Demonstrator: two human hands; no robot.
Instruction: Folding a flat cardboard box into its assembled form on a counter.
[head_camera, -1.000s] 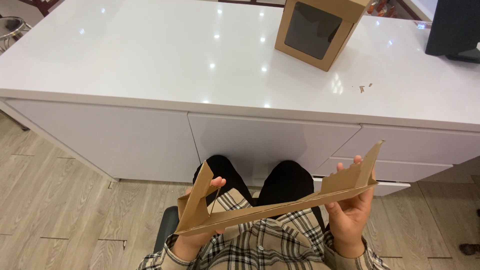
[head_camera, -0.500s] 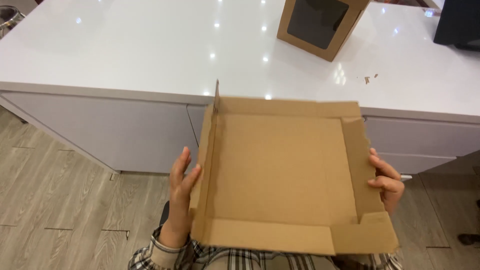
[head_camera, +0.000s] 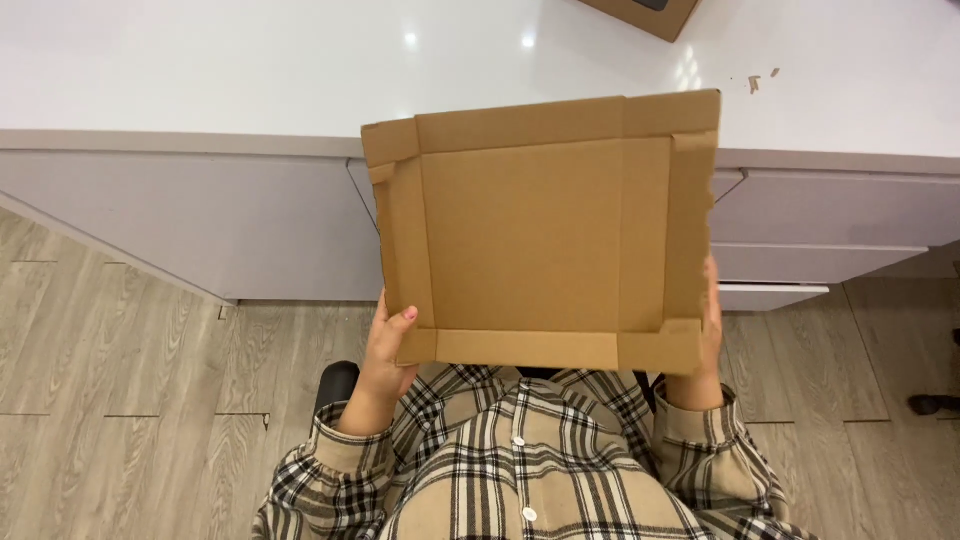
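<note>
The white counter is seen stretching across the top of the view, with pale drawer fronts beneath it and wood-look flooring below. One flat cardboard blank is held up in front of the seated person, over the lap and just short of the counter edge, its creased inner face turned toward the camera and its four side flaps not yet raised. The step in hand is judged to be the squaring-up of the blank for folding: the panel is being presented flat, score lines showing. A plaid shirt is seen at the bottom of the view.

The blank is pinched at its lower left corner by the left hand, thumb laid over the front face, fingers hidden behind. The lower right edge is gripped by the right hand, of which only a sliver of fingers is shown past the card, so both hands are closed on the one sheet.

For a next move, a firm hold along a crease would be called for, so a flap can be bent up cleanly without the sheet buckling.

Counted: one blank, two hands, one corner of a second brown box at the top edge, and two small cardboard scraps on the counter
</note>
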